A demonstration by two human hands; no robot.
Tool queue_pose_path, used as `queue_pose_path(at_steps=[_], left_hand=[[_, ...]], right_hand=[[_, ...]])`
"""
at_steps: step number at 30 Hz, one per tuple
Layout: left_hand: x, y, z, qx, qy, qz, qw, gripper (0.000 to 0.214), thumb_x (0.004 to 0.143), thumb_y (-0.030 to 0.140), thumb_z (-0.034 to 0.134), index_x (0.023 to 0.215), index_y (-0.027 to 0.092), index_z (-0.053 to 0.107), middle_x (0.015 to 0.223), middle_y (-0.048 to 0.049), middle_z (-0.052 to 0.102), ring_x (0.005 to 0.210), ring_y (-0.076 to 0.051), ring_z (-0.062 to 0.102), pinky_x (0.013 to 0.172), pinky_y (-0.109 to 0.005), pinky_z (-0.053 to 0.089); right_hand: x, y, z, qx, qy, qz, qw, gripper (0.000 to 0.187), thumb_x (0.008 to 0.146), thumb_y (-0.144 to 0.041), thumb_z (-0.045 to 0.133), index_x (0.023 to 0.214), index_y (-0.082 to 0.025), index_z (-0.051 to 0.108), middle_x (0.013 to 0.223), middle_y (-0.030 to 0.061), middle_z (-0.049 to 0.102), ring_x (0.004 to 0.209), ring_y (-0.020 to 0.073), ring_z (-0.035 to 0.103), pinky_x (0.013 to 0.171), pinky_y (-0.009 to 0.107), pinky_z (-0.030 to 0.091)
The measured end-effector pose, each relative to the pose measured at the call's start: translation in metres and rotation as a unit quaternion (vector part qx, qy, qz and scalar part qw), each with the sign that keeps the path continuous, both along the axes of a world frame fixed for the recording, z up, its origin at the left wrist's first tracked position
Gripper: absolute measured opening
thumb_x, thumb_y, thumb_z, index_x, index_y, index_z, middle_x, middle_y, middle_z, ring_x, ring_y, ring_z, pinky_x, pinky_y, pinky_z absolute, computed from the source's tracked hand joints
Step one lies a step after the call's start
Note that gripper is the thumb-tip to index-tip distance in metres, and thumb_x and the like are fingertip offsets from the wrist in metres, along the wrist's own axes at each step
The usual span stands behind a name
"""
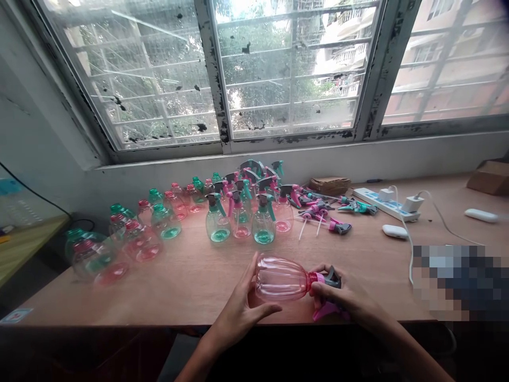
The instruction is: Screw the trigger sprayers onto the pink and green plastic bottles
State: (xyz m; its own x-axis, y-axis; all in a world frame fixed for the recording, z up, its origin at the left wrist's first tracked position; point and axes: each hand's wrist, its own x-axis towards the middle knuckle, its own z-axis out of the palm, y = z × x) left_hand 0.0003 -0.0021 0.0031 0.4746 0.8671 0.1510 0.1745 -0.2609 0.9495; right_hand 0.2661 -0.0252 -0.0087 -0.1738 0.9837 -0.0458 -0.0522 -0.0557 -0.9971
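A clear pink spray bottle (281, 277) lies sideways in the air just above the table's front edge, base to the left. My left hand (243, 313) cups its base, with fingers behind and the thumb held out below. At the neck, my right hand (338, 297) grips the pink collar of the grey-and-pink trigger sprayer (332, 278) between thumb and fingers. The sprayer sits on the bottle's mouth; whether it is screwed tight I cannot tell. Part of its pink trigger shows below my right hand.
Several bottles with sprayers fitted (264, 225) stand mid-table. Several open pink and green bottles (145, 241) stand on the left. Loose trigger sprayers (318, 209) lie in a pile right of centre. Beyond are a power strip (382, 204), a white cable and a cardboard box (489, 178).
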Motion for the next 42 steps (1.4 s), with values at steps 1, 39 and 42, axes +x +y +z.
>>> queue_pose_path(at_steps=[1, 39, 42], left_hand=[[-0.0005, -0.0002, -0.0004, 0.012, 0.0, -0.003, 1.0, 0.102, 0.08, 0.027, 0.079, 0.157, 0.034, 0.012, 0.165, -0.0073, 0.024, 0.151, -0.032, 0.024, 0.124, -0.05, 0.02], [-0.0014, -0.0002, -0.0038, 0.014, -0.021, -0.013, 1.0, 0.097, 0.084, 0.026, 0.075, 0.156, 0.038, 0.011, 0.164, -0.0074, 0.026, 0.149, -0.032, 0.029, 0.121, -0.047, 0.028], [-0.0014, -0.0009, -0.0032, -0.011, -0.028, -0.019, 0.999, 0.109, 0.079, 0.026, 0.081, 0.157, 0.036, 0.006, 0.163, -0.0096, 0.027, 0.148, -0.033, 0.031, 0.121, -0.049, 0.026]], right_hand=[[0.0, 0.0002, -0.0002, -0.001, 0.004, -0.001, 1.0, 0.048, 0.074, -0.056, 0.079, 0.097, -0.019, 0.058, 0.06, 0.0016, 0.075, 0.055, 0.0222, 0.07, 0.055, 0.031, 0.051], [-0.0021, -0.0007, 0.0028, 0.005, 0.029, -0.009, 1.0, 0.045, 0.075, -0.054, 0.079, 0.094, -0.018, 0.059, 0.063, 0.0019, 0.075, 0.056, 0.0208, 0.07, 0.054, 0.03, 0.054], [-0.0015, -0.0002, -0.0005, 0.003, 0.033, -0.001, 0.999, 0.046, 0.075, -0.053, 0.079, 0.097, -0.018, 0.059, 0.061, 0.0019, 0.075, 0.055, 0.0215, 0.07, 0.056, 0.031, 0.054]])
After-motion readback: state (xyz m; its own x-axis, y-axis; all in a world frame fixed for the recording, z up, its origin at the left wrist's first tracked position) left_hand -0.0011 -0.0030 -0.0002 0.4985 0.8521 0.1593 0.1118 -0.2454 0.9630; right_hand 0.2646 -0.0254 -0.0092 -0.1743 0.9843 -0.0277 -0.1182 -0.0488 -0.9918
